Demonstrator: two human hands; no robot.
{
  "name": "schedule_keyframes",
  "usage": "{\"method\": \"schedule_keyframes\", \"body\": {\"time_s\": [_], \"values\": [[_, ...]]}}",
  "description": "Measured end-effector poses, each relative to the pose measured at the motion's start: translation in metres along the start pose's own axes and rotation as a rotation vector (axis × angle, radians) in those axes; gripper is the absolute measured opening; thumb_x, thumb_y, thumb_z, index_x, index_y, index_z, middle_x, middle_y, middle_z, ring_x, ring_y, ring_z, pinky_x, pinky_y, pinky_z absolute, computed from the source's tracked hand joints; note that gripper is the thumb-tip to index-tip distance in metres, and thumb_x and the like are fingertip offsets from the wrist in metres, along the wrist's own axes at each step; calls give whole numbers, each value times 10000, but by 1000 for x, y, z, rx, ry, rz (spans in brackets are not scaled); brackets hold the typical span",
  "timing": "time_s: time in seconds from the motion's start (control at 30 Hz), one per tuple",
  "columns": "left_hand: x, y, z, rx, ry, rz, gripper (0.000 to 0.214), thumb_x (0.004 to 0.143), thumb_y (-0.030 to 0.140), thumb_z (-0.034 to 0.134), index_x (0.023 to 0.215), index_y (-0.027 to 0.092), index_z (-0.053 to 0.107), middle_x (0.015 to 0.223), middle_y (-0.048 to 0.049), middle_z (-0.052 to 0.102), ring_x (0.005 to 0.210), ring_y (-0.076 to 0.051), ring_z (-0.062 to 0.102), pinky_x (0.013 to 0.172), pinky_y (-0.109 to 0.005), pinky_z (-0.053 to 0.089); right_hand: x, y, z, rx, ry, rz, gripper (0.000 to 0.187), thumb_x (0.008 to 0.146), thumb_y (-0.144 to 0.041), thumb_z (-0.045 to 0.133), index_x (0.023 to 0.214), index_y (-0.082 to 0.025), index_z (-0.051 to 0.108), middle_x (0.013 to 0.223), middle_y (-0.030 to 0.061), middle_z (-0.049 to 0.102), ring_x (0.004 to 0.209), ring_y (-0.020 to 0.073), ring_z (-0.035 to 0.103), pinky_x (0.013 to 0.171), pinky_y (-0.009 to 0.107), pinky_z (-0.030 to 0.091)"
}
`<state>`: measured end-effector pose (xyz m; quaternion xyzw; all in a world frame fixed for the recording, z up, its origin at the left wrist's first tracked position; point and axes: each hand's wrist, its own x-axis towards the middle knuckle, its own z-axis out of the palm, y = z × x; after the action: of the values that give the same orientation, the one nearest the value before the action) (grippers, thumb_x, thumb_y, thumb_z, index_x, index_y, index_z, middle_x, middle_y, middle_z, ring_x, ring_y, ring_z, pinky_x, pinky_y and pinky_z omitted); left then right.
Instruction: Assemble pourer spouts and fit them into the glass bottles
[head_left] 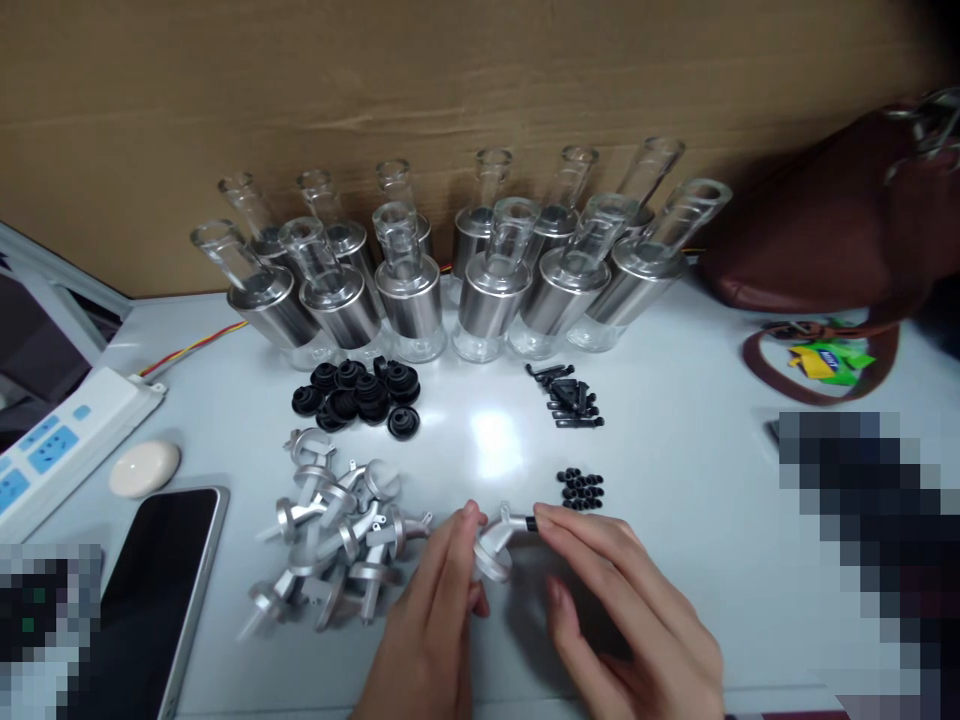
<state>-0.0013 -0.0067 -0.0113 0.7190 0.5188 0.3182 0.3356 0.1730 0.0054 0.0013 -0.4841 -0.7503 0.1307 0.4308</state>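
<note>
Head view, as I read it from my remote station: left hand (435,620), fingers closed in a pinch around one silver metal fitting (491,555), held just above the white table (690,420) at its near edge, centre. Right hand (630,620), thumb and forefinger narrowed onto a small black cap (531,523) sitting at the fitting's spout end. Just left of the hands, a heap of like silver fittings (337,545). Behind it, a cluster of black rubber rings (356,395). Right of centre, black short tubes (571,397), and nearer me, tiny black beads (581,488). Along the back, two rows of glass bottles (409,290) with metal sleeves. Far left, a phone (161,580) and a power strip (67,440); far right, a brown bag (825,220).
</note>
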Motion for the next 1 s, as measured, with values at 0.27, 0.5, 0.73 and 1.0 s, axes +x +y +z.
{"method": "schedule_keyframes", "body": {"time_s": [0.27, 0.5, 0.73, 1.0], "values": [[-1, 4, 4, 83, 46, 77, 570, 1009, 92, 280, 1527, 320, 215, 1297, -110, 571, 1174, -180, 604, 935, -257, 539, 3, 2, 4, -19, 64, 62, 284, 856, -8, 563, 1087, -161, 622, 1007, 95, 697, 928, 205, 654, 787, 349, 534], [-3, -1, 5, 148, 66, 115, 452, 1030, 201, 313, 1478, 262, 340, 1282, -98, 626, 1199, -194, 591, 997, -304, 509, 2, 3, 2, 0, 103, 66, 262, 857, -2, 573, 1058, -159, 637, 973, 82, 704, 900, 192, 658, 760, 320, 531], [-3, 2, 3, 111, 52, 104, 472, 1048, 252, 264, 1518, 297, 250, 1294, -95, 621, 1207, -194, 592, 1012, -302, 496, 2, 4, 0, 24, 128, 83, 300, 828, 26, 581, 1005, -200, 664, 914, 53, 729, 843, 210, 680, 729, 363, 541], [-2, 2, 3, 77, 69, 119, 471, 1048, 264, 263, 1516, 315, 253, 1246, -89, 639, 1161, -190, 613, 993, -290, 503, 4, 1, 0, 15, 162, 104, 268, 835, 11, 584, 1010, -177, 662, 928, 64, 710, 836, 190, 673, 713, 323, 541]]}}
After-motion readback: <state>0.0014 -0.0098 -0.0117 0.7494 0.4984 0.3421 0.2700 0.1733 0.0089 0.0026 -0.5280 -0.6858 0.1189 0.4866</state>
